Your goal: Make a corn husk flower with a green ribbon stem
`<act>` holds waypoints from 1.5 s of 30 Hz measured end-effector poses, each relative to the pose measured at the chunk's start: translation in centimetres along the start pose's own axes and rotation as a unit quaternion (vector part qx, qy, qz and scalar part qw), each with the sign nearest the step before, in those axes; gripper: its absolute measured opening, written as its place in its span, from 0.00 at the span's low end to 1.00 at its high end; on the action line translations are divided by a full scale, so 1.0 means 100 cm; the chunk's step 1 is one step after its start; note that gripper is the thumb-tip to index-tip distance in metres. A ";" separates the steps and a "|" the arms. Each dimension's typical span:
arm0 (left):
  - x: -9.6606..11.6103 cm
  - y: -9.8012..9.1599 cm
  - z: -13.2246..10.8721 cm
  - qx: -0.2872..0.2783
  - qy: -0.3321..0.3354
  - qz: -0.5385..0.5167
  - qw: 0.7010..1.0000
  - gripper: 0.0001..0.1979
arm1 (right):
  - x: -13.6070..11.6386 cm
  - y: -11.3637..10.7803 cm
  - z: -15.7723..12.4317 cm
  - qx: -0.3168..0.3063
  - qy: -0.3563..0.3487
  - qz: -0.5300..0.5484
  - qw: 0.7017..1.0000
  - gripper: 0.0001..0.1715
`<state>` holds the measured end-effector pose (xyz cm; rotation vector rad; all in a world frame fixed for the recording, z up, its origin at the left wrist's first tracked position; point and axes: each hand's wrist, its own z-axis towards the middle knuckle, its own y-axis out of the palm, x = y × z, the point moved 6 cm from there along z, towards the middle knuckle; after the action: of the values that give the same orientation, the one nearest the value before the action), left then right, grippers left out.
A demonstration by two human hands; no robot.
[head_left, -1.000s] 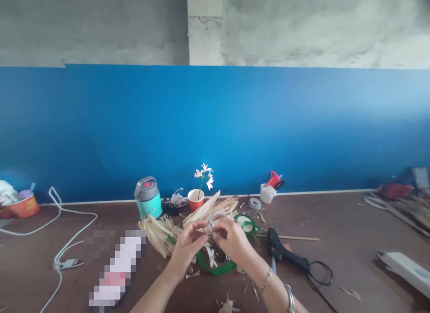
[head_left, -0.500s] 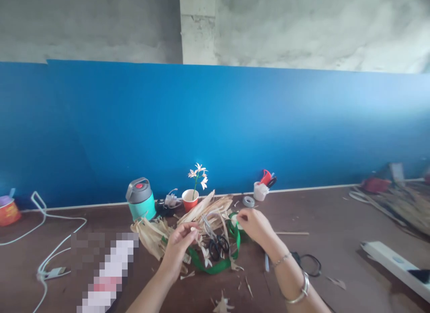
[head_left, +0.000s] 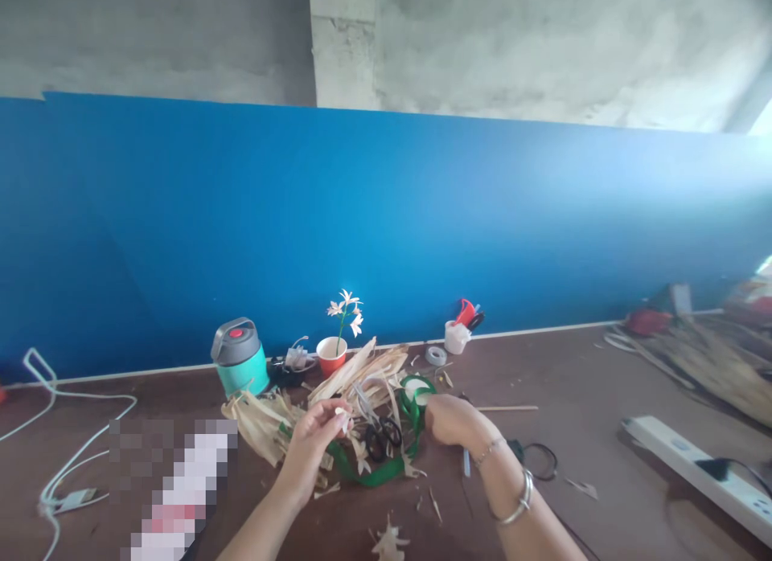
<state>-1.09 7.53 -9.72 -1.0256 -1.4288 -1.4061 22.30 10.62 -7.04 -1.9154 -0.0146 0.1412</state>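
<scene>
My left hand (head_left: 322, 432) is closed, pinching a small whitish petal-like piece (head_left: 342, 420) between thumb and fingers. My right hand (head_left: 455, 420) has its fingers curled and pointing down just right of a green ribbon (head_left: 386, 472). What those fingers hold, if anything, is hidden. Between the hands lie black-handled scissors (head_left: 383, 439) and a small pale flower (head_left: 360, 456). Behind them spreads a heap of dried husks (head_left: 343, 376). The ribbon loops forward from its white-centred roll (head_left: 416, 388), which sits beside my right hand.
At the back stand a turquoise flask (head_left: 242, 372), a red paper cup (head_left: 331, 358) with a pale flower stem (head_left: 345, 308), grey tape (head_left: 435, 355) and a white tool cup (head_left: 457, 337). A white cable (head_left: 90, 396) lies left, a power strip (head_left: 693, 460) right.
My right hand has moved down and its fingers have turned downward. The left hand stays close to the same place, with the pale piece showing more. The view has swung slightly right.
</scene>
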 end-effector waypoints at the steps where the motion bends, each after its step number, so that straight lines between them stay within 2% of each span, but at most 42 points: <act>1: 0.000 0.000 0.000 -0.001 -0.001 -0.002 1.000 0.18 | -0.004 -0.001 -0.001 0.008 -0.004 0.001 1.000 0.16; 6: -0.001 0.000 0.001 0.004 0.001 -0.004 1.000 0.18 | -0.020 -0.001 -0.003 0.017 -0.029 0.007 0.999 0.19; 12: -0.007 -0.003 0.005 -0.005 0.005 -0.002 1.000 0.19 | -0.035 0.005 -0.004 0.039 -0.050 -0.020 0.998 0.15; 18: -0.005 -0.004 0.003 -0.004 -0.001 -0.001 1.000 0.20 | -0.041 0.010 0.000 0.050 -0.054 -0.048 0.996 0.18; 25: -0.006 -0.004 0.003 -0.014 -0.006 0.003 1.000 0.19 | -0.047 0.013 -0.003 0.042 -0.099 -0.066 0.992 0.17; 31: -0.007 -0.003 0.003 -0.021 -0.006 -0.002 1.000 0.18 | -0.054 0.013 -0.005 0.049 -0.097 -0.081 0.991 0.16; 37: -0.005 -0.002 0.004 -0.017 -0.010 -0.011 1.000 0.19 | -0.047 0.011 -0.006 0.039 -0.103 -0.057 0.992 0.15; 45: -0.002 0.000 0.002 -0.001 -0.006 -0.012 1.000 0.18 | -0.024 0.000 -0.003 0.045 -0.019 -0.040 0.998 0.18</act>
<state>-1.04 7.73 -9.96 -1.0234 -1.4524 -1.4215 19.91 10.10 -6.72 -1.8193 -0.1088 0.1208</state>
